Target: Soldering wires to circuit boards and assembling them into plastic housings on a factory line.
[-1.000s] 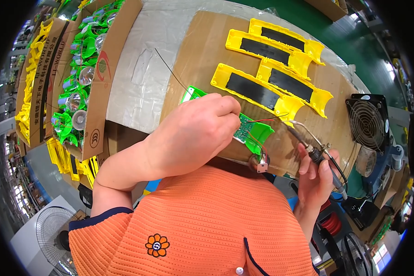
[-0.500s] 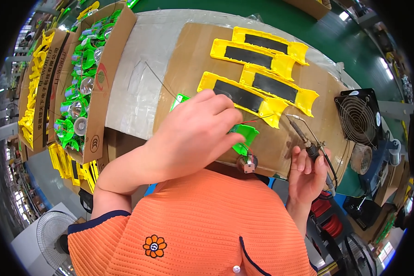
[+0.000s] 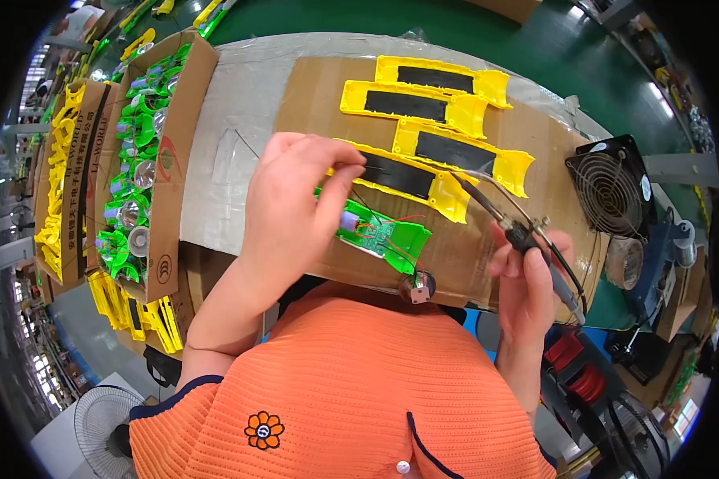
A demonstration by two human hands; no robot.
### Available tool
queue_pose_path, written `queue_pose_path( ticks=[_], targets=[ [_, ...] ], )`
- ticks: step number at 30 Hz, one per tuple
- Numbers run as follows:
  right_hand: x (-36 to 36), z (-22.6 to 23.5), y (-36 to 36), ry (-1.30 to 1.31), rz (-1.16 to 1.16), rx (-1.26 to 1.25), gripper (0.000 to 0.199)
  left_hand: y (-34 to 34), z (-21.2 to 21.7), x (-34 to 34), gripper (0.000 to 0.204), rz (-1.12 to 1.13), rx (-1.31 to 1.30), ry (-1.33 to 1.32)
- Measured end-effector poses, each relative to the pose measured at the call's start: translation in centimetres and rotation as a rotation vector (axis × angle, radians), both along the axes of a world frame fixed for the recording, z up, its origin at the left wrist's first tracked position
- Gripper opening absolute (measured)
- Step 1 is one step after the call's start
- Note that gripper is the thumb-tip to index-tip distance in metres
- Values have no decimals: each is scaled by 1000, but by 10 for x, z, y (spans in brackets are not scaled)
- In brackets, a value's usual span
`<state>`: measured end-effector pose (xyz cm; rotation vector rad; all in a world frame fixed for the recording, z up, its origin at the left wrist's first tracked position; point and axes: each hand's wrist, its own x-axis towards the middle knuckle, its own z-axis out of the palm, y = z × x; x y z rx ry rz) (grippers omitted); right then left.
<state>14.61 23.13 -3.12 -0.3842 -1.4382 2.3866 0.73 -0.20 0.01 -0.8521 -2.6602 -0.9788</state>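
Note:
My left hand (image 3: 291, 211) hovers over the near left of the cardboard, thumb and forefinger pinched on a thin dark wire (image 3: 365, 200). Beneath it lies a green plastic housing (image 3: 411, 236), partly hidden by the hand. Inside the housing are a green circuit board (image 3: 379, 231), a purple-grey cylinder (image 3: 348, 221) and red and black wires. A small round part with a pale square block (image 3: 420, 294) sits at its near end. My right hand (image 3: 526, 279) grips a soldering iron (image 3: 522, 238) with a thin metal tube alongside; its tip points far left, over a yellow shell.
Several yellow shells (image 3: 454, 152) with black pads lie on the cardboard sheet (image 3: 471, 255). Boxes of green lamp units (image 3: 185, 160) and yellow parts (image 3: 88, 168) stand at left. A black fan (image 3: 613, 191) and a tape roll (image 3: 625, 263) are at right.
My left hand has moved left and up from the housing, uncovering the circuit board. The soldering iron has shifted slightly left in my right hand, and the whole view has shifted a little.

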Motion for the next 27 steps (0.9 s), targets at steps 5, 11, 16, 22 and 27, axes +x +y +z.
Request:
queue_pose_path(
  ticks=[5, 11, 16, 22, 27],
  targets=[
    [-22, -6, -4, -38, 82, 26, 15, -4, -13, -4, 7, -29, -47, -228],
    [8, -2, 14, -100, 125, 34, 15, 11, -12, -10, 5, -339, -18, -309],
    [10, 5, 19, -156, 164, 78, 17, 16, -13, -24, 6, -496, -145, -252],
    [2, 7, 15, -235, 228, 95, 16, 17, -11, -25, 5, -532, -163, -257],
    [-1, 9, 13, -290, 250, 96, 16, 15, -14, -25, 6, -544, -140, -268]
  ],
)
